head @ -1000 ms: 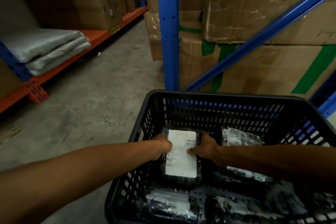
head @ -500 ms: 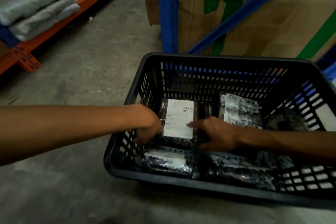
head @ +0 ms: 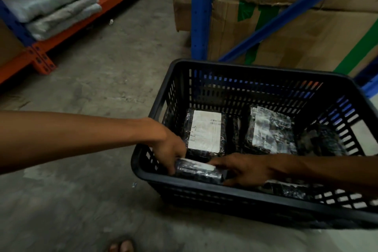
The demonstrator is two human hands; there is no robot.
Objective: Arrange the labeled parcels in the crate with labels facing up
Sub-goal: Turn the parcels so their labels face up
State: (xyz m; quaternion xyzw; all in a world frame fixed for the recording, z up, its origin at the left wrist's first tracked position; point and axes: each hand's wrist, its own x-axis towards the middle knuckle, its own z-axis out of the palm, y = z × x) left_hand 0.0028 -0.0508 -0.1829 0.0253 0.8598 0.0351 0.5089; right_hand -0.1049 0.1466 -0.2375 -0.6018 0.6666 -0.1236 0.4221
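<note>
A black slatted plastic crate (head: 263, 195) stands on the concrete floor. Inside lie several black-wrapped parcels. One at the back left (head: 204, 132) shows a white label facing up. A second one (head: 270, 131) beside it shows a crinkled label. A dark parcel (head: 321, 141) lies at the far right, no label visible. My left hand (head: 171, 152) and my right hand (head: 245, 169) both grip a black parcel (head: 199, 171) at the crate's front left corner, its white label partly visible. Another parcel (head: 290, 187) lies under my right forearm.
Blue rack uprights (head: 199, 12) with taped cardboard boxes (head: 306, 35) stand right behind the crate. An orange shelf beam (head: 67, 26) with folded grey bags (head: 53, 10) runs along the left. Bare concrete floor (head: 98, 88) lies between. A sandalled foot (head: 121, 245) shows at the bottom.
Both hands have left the labelled back-left parcel and moved to the front-left parcel, taking hold of it. The view has dropped lower over the crate.
</note>
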